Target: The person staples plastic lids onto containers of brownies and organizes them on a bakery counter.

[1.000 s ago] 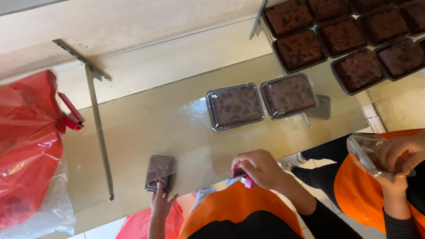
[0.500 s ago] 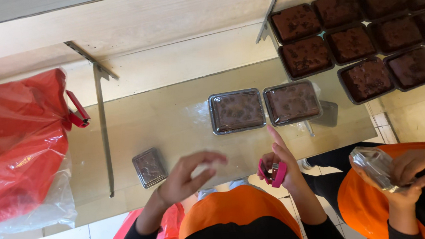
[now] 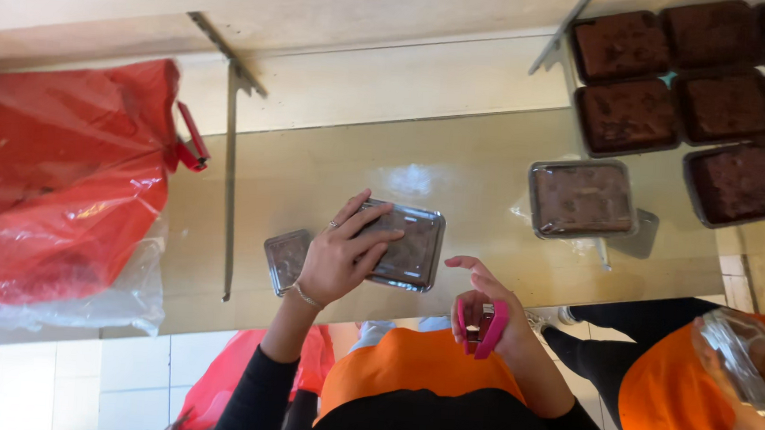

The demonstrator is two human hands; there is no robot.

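Observation:
My left hand [image 3: 340,258] rests with spread fingers on a clear-lidded rectangular box of brownie [image 3: 414,246] lying on the glass counter [image 3: 456,171]. A smaller lidded box [image 3: 284,259] lies right beside it, touching my palm's left side. My right hand [image 3: 487,314] hovers at the counter's near edge, closed around a pink stapler [image 3: 483,329]. A second lidded brownie box [image 3: 583,199] sits further right on the counter, apart from both hands.
Several open trays of dark brownie [image 3: 674,82] fill the back right. A red plastic bag [image 3: 57,177] bulges at the left beside a metal rail [image 3: 229,170]. At the right, a co-worker in orange holds a clear plastic container [image 3: 733,352].
My left hand left the small box, lifted, then came down on one of the two lidded boxes, which now lies beside the small box. The right hand raised the pink stapler.

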